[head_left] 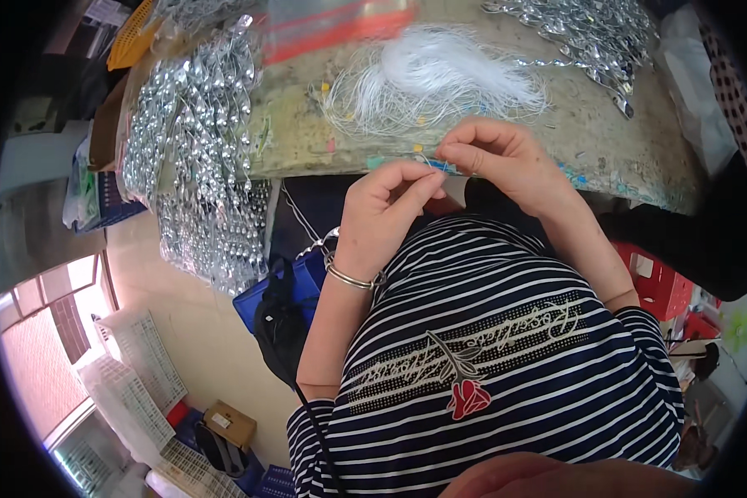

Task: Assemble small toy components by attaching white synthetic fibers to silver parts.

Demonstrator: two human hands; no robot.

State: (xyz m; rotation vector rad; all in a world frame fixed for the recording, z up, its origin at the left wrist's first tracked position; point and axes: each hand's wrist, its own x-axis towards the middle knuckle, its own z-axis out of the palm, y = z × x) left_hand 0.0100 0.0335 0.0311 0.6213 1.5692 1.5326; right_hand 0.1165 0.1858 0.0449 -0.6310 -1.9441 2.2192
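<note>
Near the front edge of the table my left hand (383, 203) is closed in a pinch, a silver bangle (350, 276) round its wrist. My right hand (510, 162) pinches too, its fingertips just apart from those of the left. A thin white string (426, 158) loops up between the two hands; its ends are too fine to follow. Beyond them on the tabletop lies a loose bundle of white strings (440, 70), fanned out, with small yellow bits near it.
Shiny twisted silver strips (195, 108) hang in a mass over the table's left edge. More silver strips (593, 37) are piled at the far right. A clear plastic bag with a red band (340, 29) lies at the back. A red crate (660, 282) stands right, a blue bin (286, 295) left.
</note>
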